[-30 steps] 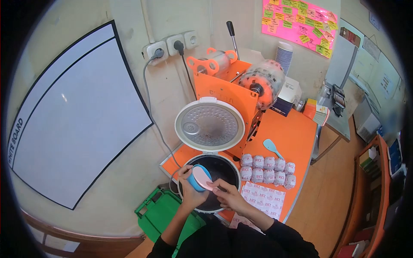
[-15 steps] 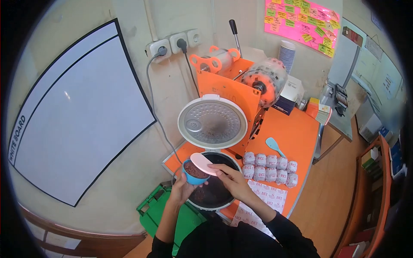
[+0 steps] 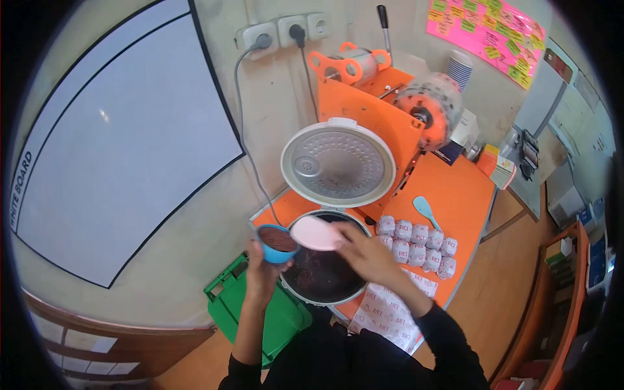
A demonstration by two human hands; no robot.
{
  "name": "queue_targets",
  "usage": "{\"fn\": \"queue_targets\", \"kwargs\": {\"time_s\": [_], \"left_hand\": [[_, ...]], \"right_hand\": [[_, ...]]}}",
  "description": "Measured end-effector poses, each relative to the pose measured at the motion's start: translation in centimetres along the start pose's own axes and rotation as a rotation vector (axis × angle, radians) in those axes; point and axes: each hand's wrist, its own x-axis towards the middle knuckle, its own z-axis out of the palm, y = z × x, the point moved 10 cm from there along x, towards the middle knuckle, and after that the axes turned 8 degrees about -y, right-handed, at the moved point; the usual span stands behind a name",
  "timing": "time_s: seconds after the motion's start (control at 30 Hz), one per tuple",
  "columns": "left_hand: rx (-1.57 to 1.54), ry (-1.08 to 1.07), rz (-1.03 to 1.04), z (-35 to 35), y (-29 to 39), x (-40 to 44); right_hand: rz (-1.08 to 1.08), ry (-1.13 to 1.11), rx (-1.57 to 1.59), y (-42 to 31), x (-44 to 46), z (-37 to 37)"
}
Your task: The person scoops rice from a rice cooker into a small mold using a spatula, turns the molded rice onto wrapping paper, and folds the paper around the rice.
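Note:
My left hand (image 3: 261, 276) grips a small blue bowl (image 3: 281, 254) by its side and base, tilted towards me. Dark reddish-brown rice (image 3: 276, 239) fills it, with a fairly smooth surface. In my right hand (image 3: 364, 252) is a pale pink rice paddle (image 3: 314, 233), its blade just right of the bowl's rim; the hand is slightly blurred. Both are above an open rice cooker (image 3: 305, 300), whose dark pot has some rice stuck at the bottom. Its lid (image 3: 341, 162) stands raised behind.
Several wrapped rice balls (image 3: 418, 252) sit in two rows on the orange table (image 3: 448, 188), beside a light-blue paddle (image 3: 424, 209) and printed wrapping paper (image 3: 390, 315). An orange sealing machine (image 3: 364, 123) stands behind; a green bin (image 3: 260, 325) is below left.
The pink paddle has moved off the top of the bowl to its right, uncovering the rice, which looks flatter. The bowl is slightly left of the pot now, and the camera view has shifted.

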Motion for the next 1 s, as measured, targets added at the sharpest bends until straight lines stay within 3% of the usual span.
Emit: {"fn": "queue_targets", "kwargs": {"time_s": [0.03,0.07,0.1,0.17,0.2,0.3,0.43,0.5,0.6,0.7,0.83,1.0], "left_hand": [[-0.085,0.054,0.131,-1.9,0.6,0.0],[-0.084,0.113,0.240,-2.5,2.1,-0.8],[-0.087,0.129,0.234,-3.4,1.4,-1.2],[-0.105,0.260,0.465,-5.9,1.9,-2.6],[0.023,0.368,0.539,-6.0,2.0,-3.2],[0.084,0.454,0.643,-6.7,0.1,-3.5],[-0.031,0.667,0.655,-8.7,-4.1,-3.1],[-0.052,0.687,0.662,-8.8,-4.8,-2.8],[-0.120,0.658,0.623,-8.1,-5.1,-2.4],[-0.145,0.627,0.632,-8.3,-5.1,-2.1],[-0.118,0.632,0.625,-8.1,-5.0,-2.2],[-0.136,0.639,0.645,-8.7,-5.5,-2.2]], "right_hand": [[0.231,-0.103,-0.147,0.4,0.4,-2.0],[0.251,-0.144,-0.508,1.0,1.3,-2.3],[0.250,-0.162,-0.507,1.3,2.2,-2.0],[0.021,-0.460,-0.919,1.0,3.9,1.8],[-0.177,-0.374,-1.040,2.4,4.4,4.7],[-0.183,-0.479,-1.211,6.1,7.0,11.1],[-0.297,-0.676,-1.261,5.9,7.0,14.9],[-0.312,-0.880,-1.104,3.8,5.1,15.8],[-0.396,-1.000,-0.902,0.3,2.1,18.0],[-0.264,-0.899,-0.946,-0.4,5.0,15.2],[-0.305,-0.651,-1.065,1.6,9.5,15.1],[-0.457,-0.767,-1.075,-0.8,5.0,20.1]]}}
